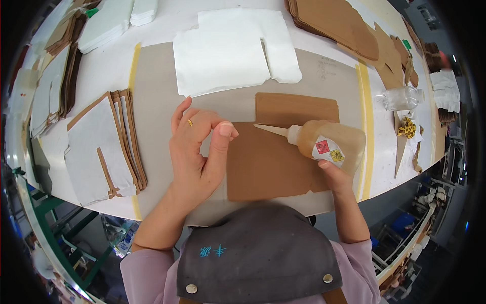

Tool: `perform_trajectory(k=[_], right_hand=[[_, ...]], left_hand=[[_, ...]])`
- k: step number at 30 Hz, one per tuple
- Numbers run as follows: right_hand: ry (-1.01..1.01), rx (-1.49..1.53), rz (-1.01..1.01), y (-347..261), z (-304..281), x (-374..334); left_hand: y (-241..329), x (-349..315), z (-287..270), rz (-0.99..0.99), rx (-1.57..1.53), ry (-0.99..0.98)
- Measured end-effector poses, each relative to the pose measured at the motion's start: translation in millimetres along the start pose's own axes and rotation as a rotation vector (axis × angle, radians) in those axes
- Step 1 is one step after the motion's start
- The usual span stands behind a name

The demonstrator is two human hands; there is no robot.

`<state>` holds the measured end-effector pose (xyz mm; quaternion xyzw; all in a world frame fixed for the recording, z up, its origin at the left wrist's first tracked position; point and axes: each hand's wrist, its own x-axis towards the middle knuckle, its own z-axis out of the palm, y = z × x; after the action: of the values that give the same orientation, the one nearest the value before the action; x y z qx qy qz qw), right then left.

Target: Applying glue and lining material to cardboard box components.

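My right hand (335, 176) is wrapped round a translucent squeeze glue bottle (311, 136) holding a brownish liquid. The bottle lies tipped on its side, its long pointed nozzle (271, 129) aimed left over a brown cut leather-like piece (273, 172). This piece has an upper strip joined at its right and lies flat on the grey mat. Near its left edge hovers my left hand (200, 139), thumb and forefinger pinched together; anything between the tips is too small to make out. Beyond both hands is a white cut sheet (223, 58) with a slit at its right side.
Stacked brown pieces with white facing (93, 149) stand on the left. Farther back are white stacks (106, 25) and a brown stack (334, 23). A clear jar (402, 98) lies at the right beside a yellow-black bundle (406, 127). Yellow tape (365, 121) borders the grey mat (157, 76).
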<state>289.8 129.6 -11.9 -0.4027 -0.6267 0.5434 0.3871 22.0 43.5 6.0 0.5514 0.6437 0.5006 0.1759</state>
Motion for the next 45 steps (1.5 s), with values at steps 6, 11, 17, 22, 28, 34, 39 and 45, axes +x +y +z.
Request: perform_trajectory(k=[6, 11, 17, 22, 28, 34, 39, 45], right_hand=[[-0.139, -0.004, -0.084, 8, 21, 14], [-0.241, 0.04, -0.041, 3, 23, 25], [-0.447, 0.076, 0.012, 5, 3, 8], [-0.478, 0.108, 0.096, 10, -12, -20], [0.116, 0.593, 0.044, 16, -116, 30], [0.332, 0.158, -0.092, 27, -162, 64], [0.276, 0.04, -0.057, 22, -146, 79], [0.283, -0.005, -0.028, 12, -141, 72]], left_hand=[[-6, 1, -3, -0.04, -0.009, 0.072], [-10, 2, -4, -0.034, -0.019, 0.111], [-12, 7, 1, -0.001, -0.019, 0.111], [-16, 9, 9, 0.015, -0.006, 0.119], [-24, 6, 15, -0.167, 0.025, 0.072], [-47, 2, 27, -0.291, 0.015, 0.073], [-45, 4, 30, -0.29, 0.053, 0.077], [-42, 7, 33, -0.295, -0.003, 0.091]])
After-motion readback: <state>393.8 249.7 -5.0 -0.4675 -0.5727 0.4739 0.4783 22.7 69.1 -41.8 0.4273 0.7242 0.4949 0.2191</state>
